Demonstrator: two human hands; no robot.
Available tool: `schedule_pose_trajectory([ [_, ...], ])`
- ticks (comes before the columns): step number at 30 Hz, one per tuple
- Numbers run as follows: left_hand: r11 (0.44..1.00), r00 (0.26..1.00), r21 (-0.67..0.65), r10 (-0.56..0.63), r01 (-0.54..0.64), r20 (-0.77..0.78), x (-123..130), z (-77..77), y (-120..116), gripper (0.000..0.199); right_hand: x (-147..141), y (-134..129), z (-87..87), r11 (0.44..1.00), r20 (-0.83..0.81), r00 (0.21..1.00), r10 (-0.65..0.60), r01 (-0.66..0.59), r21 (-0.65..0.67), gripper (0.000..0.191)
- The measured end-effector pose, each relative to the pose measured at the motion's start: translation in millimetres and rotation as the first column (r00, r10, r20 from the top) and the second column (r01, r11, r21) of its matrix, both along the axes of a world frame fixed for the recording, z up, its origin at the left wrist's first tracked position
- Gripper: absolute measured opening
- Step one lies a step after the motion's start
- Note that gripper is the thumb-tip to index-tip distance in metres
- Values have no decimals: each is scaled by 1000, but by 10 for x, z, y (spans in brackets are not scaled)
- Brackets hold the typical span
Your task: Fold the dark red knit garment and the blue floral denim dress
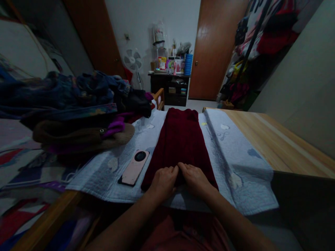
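Well beyond the grip, against the far wall, a dark cabinet [155, 85] has open compartments; one holds a small brown box [172, 90], the one to its right a little pale-blue stack [183, 91]. On its top stand a ribbed blue container [188, 65], contents hidden from here, and a yellow-and-red packet [162, 63]. Directly ahead of the grip lies the maroon cloth [181, 136], flat and folded into a long panel, deep wine red, soft and matte, with faint lengthwise creases, its sides spreading toward the near end. The left hand [164, 178] and right hand [195, 176] meet at the middle of that near end, fingers curled narrow over its edge and holding the fabric; how much is pinched is hidden. Just left of the grip, a pink phone [134, 170] lies face down on the pale blue quilted cover [235, 153], which runs beneath the cloth. Farther left is a heaped clothes pile [86, 101], mostly dark denim above brown and purple pieces. Well right of the grip, a wooden surface [261, 137] meets the cover.
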State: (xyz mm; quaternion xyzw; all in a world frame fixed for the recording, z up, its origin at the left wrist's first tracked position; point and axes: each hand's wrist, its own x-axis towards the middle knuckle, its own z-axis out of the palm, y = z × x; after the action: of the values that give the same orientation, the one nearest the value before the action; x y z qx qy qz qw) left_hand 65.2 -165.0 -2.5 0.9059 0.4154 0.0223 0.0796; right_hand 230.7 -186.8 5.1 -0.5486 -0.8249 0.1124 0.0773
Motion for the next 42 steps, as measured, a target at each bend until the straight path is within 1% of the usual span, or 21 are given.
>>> schedule_pose_trajectory([
  [4, 998, 997, -22, -57, 58, 55, 62, 48, 35, 46, 84, 25, -1, 998, -100, 995, 26, -31, -47, 62],
  [6, 994, 993, -53, -87, 91, 79, 54, 69, 92, 48, 178, 44, 39, 994, -166, 985, 54, -69, -84, 70],
  [9, 982, 984, -111, -142, 155, 111, 12, 124, 211, 51, 402, 118, 143, 970, -317, 945, 84, -150, -190, 73],
  [10, 976, 980, -129, -160, 175, 122, -2, 150, 250, 51, 491, 161, 177, 954, -381, 921, 78, -180, -241, 68],
  [11, 970, 976, -145, -175, 194, 131, -12, 178, 287, 51, 580, 214, 207, 935, -456, 888, 57, -207, -287, 60],
  [12, 965, 973, -158, -187, 208, 137, -17, 208, 320, 51, 665, 275, 231, 921, -532, 846, 22, -224, -318, 51],
  [13, 961, 970, -169, -198, 220, 139, -18, 237, 349, 53, 742, 343, 247, 921, -591, 806, -21, -215, -326, 45],
  [15, 954, 968, -182, -218, 238, 125, -7, 288, 390, 59, 862, 491, 262, 948, -645, 762, -66, -154, -279, 37],
  [17, 950, 967, -186, -235, 250, 101, 10, 325, 411, 62, 927, 644, 261, 977, -663, 747, -52, -99, -189, 34],
  [18, 950, 966, -183, -241, 254, 90, 17, 339, 414, 61, 940, 720, 258, 985, -672, 740, -33, -92, -149, 34],
  [20, 951, 966, -171, -249, 258, 75, 27, 357, 411, 60, 936, 874, 252, 986, -693, 721, 10, -121, -112, 34],
  [23, 953, 966, -160, -252, 259, 61, 31, 371, 395, 59, 881, 1130, 251, 971, -726, 686, 41, -199, -134, 34],
  [25, 954, 966, -155, -251, 256, 53, 32, 378, 385, 59, 829, 1329, 245, 961, -746, 665, 35, -229, -159, 35],
  [28, 955, 966, -151, -254, 257, 40, 36, 395, 373, 60, 740, 1660, 208, 957, -767, 642, 18, -234, -173, 37],
  [31, 953, 967, -162, -253, 254, 27, 37, 419, 357, 59, 637, 1973, 142, 949, -789, 614, 7, -253, -189, 36],
  [33, 952, 969, -181, -246, 245, 17, 36, 430, 347, 58, 563, 2132, 87, 938, -807, 591, 4, -282, -201, 36],
  [35, 951, 971, -200, -240, 237, 9, 34, 434, 341, 58, 498, 2238, 19, 926, -818, 575, -2, -308, -219, 36],
  [37, 948, 971, -217, -239, 234, 7, 28, 436, 346, 58, 452, 2293, -60, 911, -816, 577, -31, -320, -261, 38],
  [40, 945, 972, -230, -235, 233, 17, 11, 450, 369, 58, 424, 2316, -172, 891, -816, 571, -87, -321, -320, 40],
  [42, 943, 971, -235, -237, 236, 23, -1, 467, 388, 58, 423, 2320, -216, 882, -830, 547, -104, -335, -332, 39],
])
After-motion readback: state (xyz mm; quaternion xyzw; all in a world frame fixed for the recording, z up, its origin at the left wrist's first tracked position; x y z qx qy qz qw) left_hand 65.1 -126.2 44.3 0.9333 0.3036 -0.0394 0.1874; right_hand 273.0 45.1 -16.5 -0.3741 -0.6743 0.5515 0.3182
